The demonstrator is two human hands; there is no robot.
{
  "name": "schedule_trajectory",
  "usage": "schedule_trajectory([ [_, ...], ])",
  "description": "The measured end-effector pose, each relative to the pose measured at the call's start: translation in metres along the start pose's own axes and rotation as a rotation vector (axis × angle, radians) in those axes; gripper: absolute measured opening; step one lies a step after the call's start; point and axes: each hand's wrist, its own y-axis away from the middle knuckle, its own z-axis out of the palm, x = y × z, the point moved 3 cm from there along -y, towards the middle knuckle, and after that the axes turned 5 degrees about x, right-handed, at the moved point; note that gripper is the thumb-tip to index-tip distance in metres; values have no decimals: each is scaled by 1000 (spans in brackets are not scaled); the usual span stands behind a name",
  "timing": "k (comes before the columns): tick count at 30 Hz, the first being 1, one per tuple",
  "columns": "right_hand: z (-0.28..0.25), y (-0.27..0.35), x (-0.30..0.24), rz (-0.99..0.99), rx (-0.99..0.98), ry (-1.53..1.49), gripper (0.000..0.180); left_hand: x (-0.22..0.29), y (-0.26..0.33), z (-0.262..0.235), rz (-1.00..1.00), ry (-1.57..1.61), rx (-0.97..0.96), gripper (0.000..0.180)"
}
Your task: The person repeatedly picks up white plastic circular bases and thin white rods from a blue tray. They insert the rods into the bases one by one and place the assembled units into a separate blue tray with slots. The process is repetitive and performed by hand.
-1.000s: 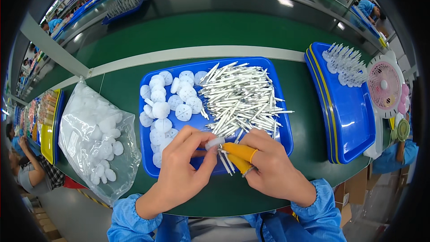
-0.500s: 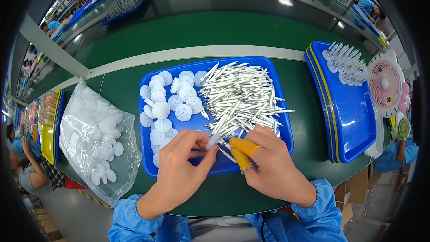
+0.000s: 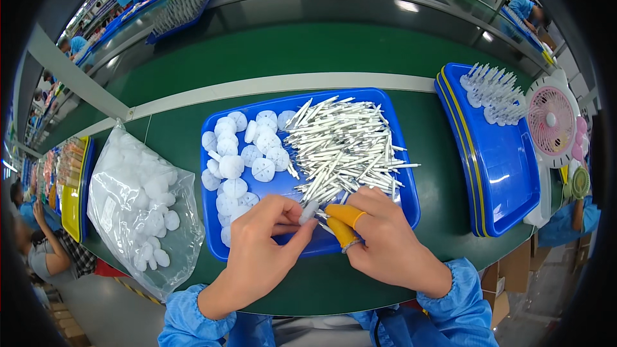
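A: How much room is there around the edges?

B: A strip of the green table (image 3: pixel 302 295) shows between its near edge and the blue tray (image 3: pixel 273 187). A wider band lies between the tray's right rim and the tray stack (image 3: pixel 508 183) by the table's right edge. On the left it's tight: the clear plastic bag (image 3: pixel 186 231) sits just beside the tray's left rim.

A: And what's in them?

B: The bag holds white discs. More loose discs (image 3: pixel 231 166) fill the tray's left side, some overlapping. A heap of white sticks (image 3: pixel 347 148) covers its right side, a few poking over the right rim. On the stack's top tray, discs with upright sticks (image 3: pixel 495 93) crowd the far end. A pink-and-white fan (image 3: pixel 551 120) stands to the right of it.

A: The hands?

B: Both reach in across the table's near edge, wrists low, fingertips nearly meeting over the tray's near half, about midway along. The left hand (image 3: pixel 265 244) pinches a single disc (image 3: pixel 308 212) between thumb and fingers, tilted nearly edge-on. The right hand (image 3: pixel 387 238), with yellow finger covers (image 3: pixel 345 215) on two digits, is closed around slim sticks (image 3: pixel 324 217) right beside that disc.

A: Is one inserted?

B: Can't tell; the fingers hide it.
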Motion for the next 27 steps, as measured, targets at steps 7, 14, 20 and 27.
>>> schedule_trajectory([
  [7, 14, 5, -5, -43, 96, -43, 38, 3, 2, 3, 181, -54, 48, 18],
  [14, 17, 11, -9, -42, 192, -93, 38, 6, 10, 4, 257, -93, 77, 21],
  [20, 17, 5, -9, 53, 129, -102, 38, -1, 11, 6, 245, -128, 72, 23],
  [27, -10, -6, 12, -64, -23, 325, 15, -2, -6, -17, 35, -65, 120, 13],
])
